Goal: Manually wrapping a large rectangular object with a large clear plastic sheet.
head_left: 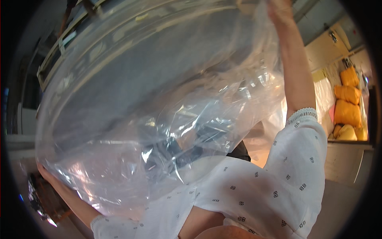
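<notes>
A very large clear plastic bag (171,87) is spread wide in front of my body, from far left to upper right. My right hand (279,11) is raised high at the top edge, its fingers closed on the bag's gathered corner; part of that hand is blurred. Low on the left, my left hand (43,171) grips the bag's other side, and the film hides most of its fingers. Between the two hands the film billows, with creases and bright glints across its lower part. It lies over the front of my white patterned top.
Several orange bundles (347,101) are stacked at the right beside pale panels. A tan frame or rack (59,51) stands at the upper left. On the lower left is a brown object (49,199) with shiny wrapping. More crumpled clear plastic (324,93) sits behind my right arm.
</notes>
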